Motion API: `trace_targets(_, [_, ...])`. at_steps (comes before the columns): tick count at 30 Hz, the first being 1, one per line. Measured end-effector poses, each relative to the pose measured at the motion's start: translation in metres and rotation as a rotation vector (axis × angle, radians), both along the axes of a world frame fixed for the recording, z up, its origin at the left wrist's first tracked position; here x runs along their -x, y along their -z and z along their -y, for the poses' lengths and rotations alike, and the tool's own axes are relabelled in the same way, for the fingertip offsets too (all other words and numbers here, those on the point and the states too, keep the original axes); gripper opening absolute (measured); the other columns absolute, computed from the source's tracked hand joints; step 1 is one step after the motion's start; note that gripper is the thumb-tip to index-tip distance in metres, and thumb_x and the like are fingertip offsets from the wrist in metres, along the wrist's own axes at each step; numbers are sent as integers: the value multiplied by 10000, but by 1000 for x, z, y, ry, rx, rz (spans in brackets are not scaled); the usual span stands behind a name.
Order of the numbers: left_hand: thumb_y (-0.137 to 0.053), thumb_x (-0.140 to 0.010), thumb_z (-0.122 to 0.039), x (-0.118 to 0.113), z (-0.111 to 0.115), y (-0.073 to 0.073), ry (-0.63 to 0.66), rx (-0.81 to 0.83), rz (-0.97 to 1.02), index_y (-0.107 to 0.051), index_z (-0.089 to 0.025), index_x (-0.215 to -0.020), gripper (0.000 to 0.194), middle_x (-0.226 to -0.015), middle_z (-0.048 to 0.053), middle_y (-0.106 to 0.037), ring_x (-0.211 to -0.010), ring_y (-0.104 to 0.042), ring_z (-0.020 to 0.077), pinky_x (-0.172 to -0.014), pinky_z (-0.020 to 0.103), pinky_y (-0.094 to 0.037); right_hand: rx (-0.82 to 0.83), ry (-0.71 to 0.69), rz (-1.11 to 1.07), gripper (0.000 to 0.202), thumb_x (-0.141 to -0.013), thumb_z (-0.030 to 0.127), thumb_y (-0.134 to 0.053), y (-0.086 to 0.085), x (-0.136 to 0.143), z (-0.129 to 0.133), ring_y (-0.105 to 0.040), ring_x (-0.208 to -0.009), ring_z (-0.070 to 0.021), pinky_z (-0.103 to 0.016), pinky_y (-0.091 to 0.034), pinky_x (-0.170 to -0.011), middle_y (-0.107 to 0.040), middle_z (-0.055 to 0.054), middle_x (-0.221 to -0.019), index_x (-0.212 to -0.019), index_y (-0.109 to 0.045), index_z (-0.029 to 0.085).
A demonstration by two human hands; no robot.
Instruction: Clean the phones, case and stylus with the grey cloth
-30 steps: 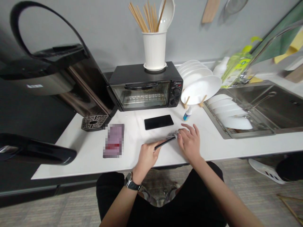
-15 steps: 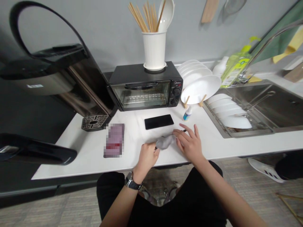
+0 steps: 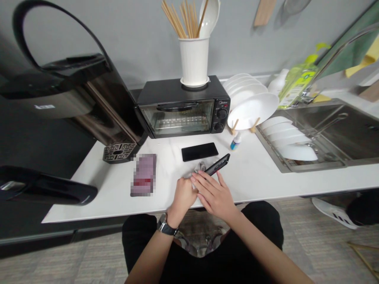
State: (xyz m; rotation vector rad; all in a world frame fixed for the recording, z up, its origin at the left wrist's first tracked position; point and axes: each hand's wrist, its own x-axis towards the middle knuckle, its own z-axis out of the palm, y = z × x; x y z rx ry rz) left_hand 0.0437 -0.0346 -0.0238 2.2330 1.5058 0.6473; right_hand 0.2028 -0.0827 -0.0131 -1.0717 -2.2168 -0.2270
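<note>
A black phone (image 3: 219, 164) is held tilted just above the counter, its right end showing. My left hand (image 3: 184, 196) is closed around its left end, which lies hidden behind my fingers. With fingers pressed together, my right hand (image 3: 214, 194) lies over the phone's near-left part and holds a crumpled grey cloth (image 3: 200, 167) against it; most of the cloth is covered by the fingers. Behind them, a second item, a flat black slab like a phone or its screen glass (image 3: 199, 152), lies on the counter. A small white bottle with a blue label (image 3: 235, 142) stands to its right.
A purple pouch-like item (image 3: 144, 173), partly pixelated, lies at left on the white counter (image 3: 166, 157). Behind are a toaster oven (image 3: 180, 92) and a dark drink machine (image 3: 115, 114). Plates (image 3: 251, 110) stand in a rack beside the sink (image 3: 328, 167) at right.
My right hand has slid left with the cloth along the phone, toward my left hand. The phone's right end, covered before, now shows. My left hand stays nearly in place.
</note>
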Motion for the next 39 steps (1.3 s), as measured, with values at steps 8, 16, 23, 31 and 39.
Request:
trace_targets(8, [-598,-1004,-252,-5,4,-12,-27,-31,101,-774,-175,-826,261,-673,50,-743,-536,-617,146,-560,241,-393,-176,259,-151,181,-996,170,-591,-27,-66,-29,-707,-1067,-238,-507,-301,-1246,-814,5,-959,-1039,-732,275])
trace_targets(16, [-597,-1009,-204,-3,5,-9,16,-45,160,-801,-195,-1044,207,-920,69,-828,-733,-763,192,-683,244,-522,51,17,74,271,-1087,342,-455,-26,-36,-59,-645,-1083,-241,-473,-354,-1199,-747,-65,-1100,-1140,-685,209])
trace_targets(23, [-575,-1043,-264,-5,5,-12,64,-49,212,-771,-256,-1214,260,-1125,56,-820,-960,-797,235,-847,283,-587,88,325,-33,287,-1087,279,-391,-15,-66,-71,-596,-1214,-295,-567,-290,-1225,-711,-94,-1033,-999,-655,212])
trace_targets(31, [-604,-800,-6,-1,2,-2,38,-40,-1,-769,-140,-823,214,-814,108,-792,-702,-744,236,-699,306,-594,116,-12,-55,383,-1080,295,-380,-7,21,-19,-578,-1257,-266,-476,-288,-1224,-684,-122,-1336,-1359,-592,140])
trace_targets(39, [-578,-1020,-181,-3,8,-13,134,-18,209,-752,-294,-1256,314,-1192,15,-805,-1020,-790,218,-924,304,-604,36,81,139,398,-1097,378,-400,-19,-73,-73,-560,-784,-245,-384,-383,-738,-677,-74,-799,-873,-669,190])
